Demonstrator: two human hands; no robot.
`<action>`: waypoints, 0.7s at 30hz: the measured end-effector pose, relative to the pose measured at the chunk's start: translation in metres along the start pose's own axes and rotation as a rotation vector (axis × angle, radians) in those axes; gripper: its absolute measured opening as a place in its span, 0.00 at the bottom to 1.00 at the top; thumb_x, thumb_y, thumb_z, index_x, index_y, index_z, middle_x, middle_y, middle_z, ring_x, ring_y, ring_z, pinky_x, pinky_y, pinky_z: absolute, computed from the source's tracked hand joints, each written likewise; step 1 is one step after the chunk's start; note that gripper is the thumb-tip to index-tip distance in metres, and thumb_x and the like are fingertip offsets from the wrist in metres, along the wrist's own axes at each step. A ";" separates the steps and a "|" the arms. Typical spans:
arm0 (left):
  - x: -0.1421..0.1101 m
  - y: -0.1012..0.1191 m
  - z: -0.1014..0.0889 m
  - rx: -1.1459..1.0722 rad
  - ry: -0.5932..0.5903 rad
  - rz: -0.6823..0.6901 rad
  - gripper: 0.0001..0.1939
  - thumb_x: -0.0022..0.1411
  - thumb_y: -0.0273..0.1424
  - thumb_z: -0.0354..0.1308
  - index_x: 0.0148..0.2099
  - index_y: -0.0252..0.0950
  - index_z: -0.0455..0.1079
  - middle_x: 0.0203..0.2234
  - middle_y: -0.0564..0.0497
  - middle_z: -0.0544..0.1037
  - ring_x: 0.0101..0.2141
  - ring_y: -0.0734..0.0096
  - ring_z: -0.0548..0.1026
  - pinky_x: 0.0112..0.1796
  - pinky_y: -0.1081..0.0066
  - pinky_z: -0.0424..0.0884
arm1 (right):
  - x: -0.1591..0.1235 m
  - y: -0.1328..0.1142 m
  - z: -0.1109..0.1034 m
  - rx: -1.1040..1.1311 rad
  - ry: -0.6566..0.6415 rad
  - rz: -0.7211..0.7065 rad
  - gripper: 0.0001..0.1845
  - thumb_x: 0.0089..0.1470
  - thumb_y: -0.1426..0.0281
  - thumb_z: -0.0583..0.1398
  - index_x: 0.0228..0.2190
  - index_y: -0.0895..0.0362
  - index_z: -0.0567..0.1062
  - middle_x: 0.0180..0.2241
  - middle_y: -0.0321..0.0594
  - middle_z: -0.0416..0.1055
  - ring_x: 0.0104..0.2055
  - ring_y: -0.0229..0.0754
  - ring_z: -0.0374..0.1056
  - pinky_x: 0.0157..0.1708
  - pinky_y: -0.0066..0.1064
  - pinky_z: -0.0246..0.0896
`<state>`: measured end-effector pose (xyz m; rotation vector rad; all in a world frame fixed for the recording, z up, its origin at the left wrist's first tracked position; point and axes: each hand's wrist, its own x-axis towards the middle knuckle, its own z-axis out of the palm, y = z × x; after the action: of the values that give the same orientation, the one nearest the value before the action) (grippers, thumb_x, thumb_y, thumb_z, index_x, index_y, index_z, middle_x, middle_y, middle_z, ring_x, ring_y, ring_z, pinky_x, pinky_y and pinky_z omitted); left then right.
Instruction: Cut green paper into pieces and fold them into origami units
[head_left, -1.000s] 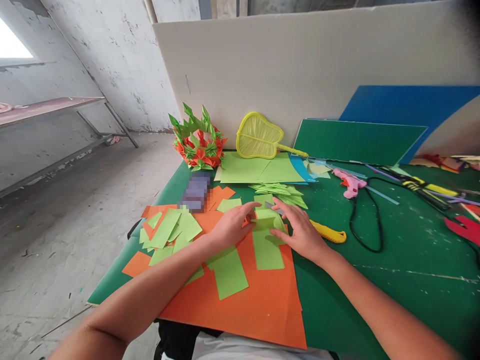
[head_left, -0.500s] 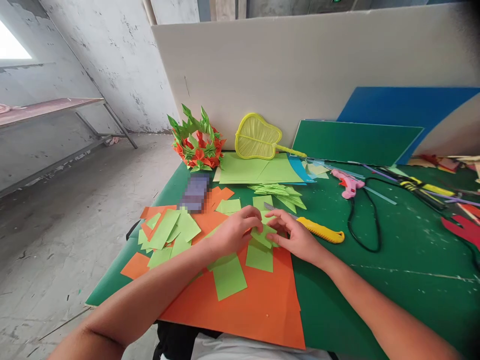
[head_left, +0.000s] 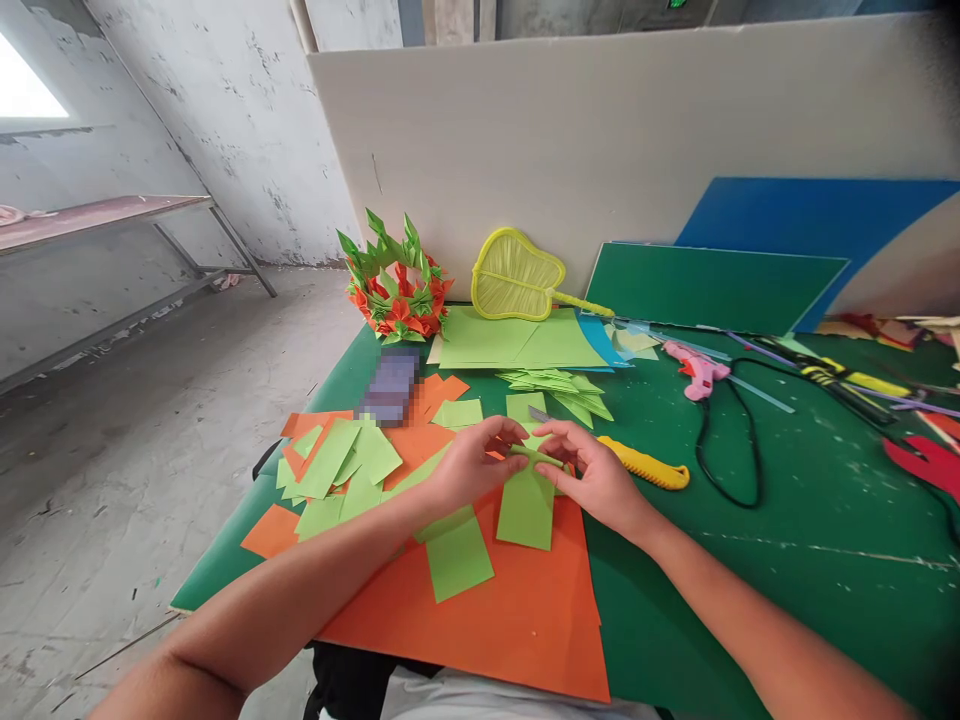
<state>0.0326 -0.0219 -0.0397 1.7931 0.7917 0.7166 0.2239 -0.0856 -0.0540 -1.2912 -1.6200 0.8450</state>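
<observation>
Between my left hand (head_left: 480,460) and my right hand (head_left: 585,465) is a small green paper piece (head_left: 537,456), pinched at both ends and seen nearly edge-on. Beneath it a green paper rectangle (head_left: 525,512) lies on a large orange sheet (head_left: 525,620). Another green square (head_left: 459,560) rests on that sheet, nearer to me. Just behind my right hand is a yellow utility knife (head_left: 646,464), its blade tip showing past my fingers. Several folded green paper pieces (head_left: 559,388) are stacked beyond my hands.
Loose green cut papers (head_left: 337,460) lie at left, near a blurred dark rectangular object (head_left: 390,385). A red-and-green folded-paper ring (head_left: 397,290), a yellow woven fan (head_left: 517,275) and a pink glue gun (head_left: 697,370) with a black cord stand or lie farther back.
The green piece has tilted from facing up to nearly edge-on between my fingers, and both hands have tightened around it. The paper rectangle beneath has shifted slightly.
</observation>
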 end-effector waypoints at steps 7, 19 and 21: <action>0.000 0.003 0.001 -0.051 0.012 -0.018 0.12 0.54 0.29 0.64 0.41 0.35 0.68 0.34 0.50 0.74 0.33 0.75 0.73 0.36 0.73 0.72 | 0.002 -0.002 0.000 -0.007 0.019 0.045 0.12 0.54 0.60 0.62 0.38 0.54 0.74 0.34 0.40 0.73 0.37 0.43 0.69 0.32 0.31 0.66; 0.000 0.002 0.001 -0.018 -0.014 -0.068 0.11 0.52 0.35 0.65 0.37 0.35 0.71 0.32 0.52 0.75 0.31 0.76 0.72 0.34 0.75 0.69 | 0.002 -0.006 0.001 -0.041 0.036 0.060 0.13 0.54 0.59 0.61 0.28 0.56 0.75 0.26 0.37 0.71 0.26 0.38 0.63 0.24 0.28 0.60; 0.000 0.002 0.001 -0.031 -0.021 -0.074 0.12 0.53 0.37 0.64 0.37 0.35 0.71 0.31 0.52 0.75 0.30 0.76 0.71 0.33 0.75 0.69 | 0.002 -0.007 0.001 -0.050 0.036 0.058 0.13 0.54 0.59 0.60 0.28 0.56 0.75 0.26 0.37 0.71 0.26 0.38 0.63 0.24 0.28 0.60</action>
<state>0.0339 -0.0234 -0.0379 1.7321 0.8237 0.6572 0.2205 -0.0857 -0.0477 -1.3863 -1.5916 0.8163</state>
